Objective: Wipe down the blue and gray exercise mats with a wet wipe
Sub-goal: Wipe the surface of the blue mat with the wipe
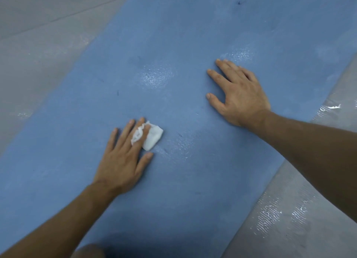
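Closest to me, at the bottom edge, a bit of my knee (87, 251) sits on the blue mat (193, 199), which runs away from me as a long strip with plenty of bare foam ahead. My left hand (123, 157) lies flat on it, fingers straight and spread, pressing the folded white wipe (152, 138) down under the index and middle fingers. A frayed edge of the wipe curls up over them. Just right of the wipe a damp patch (179, 145) glistens on the fine pebbled foam.

Farther out, my right hand (239, 95) is planted palm down on the same mat, fingers straight and slightly fanned, holding nothing. More shiny wet spots lie beyond its fingertips and between my hands. Small dark nicks dot the blue surface.

On the right, the mat's edge cuts diagonally and meets a gray mat (289, 209), ribbed and glaring where the light hits it. Along the left edge lies another gray surface (38, 54), duller, with a straight seam crossing its far part.
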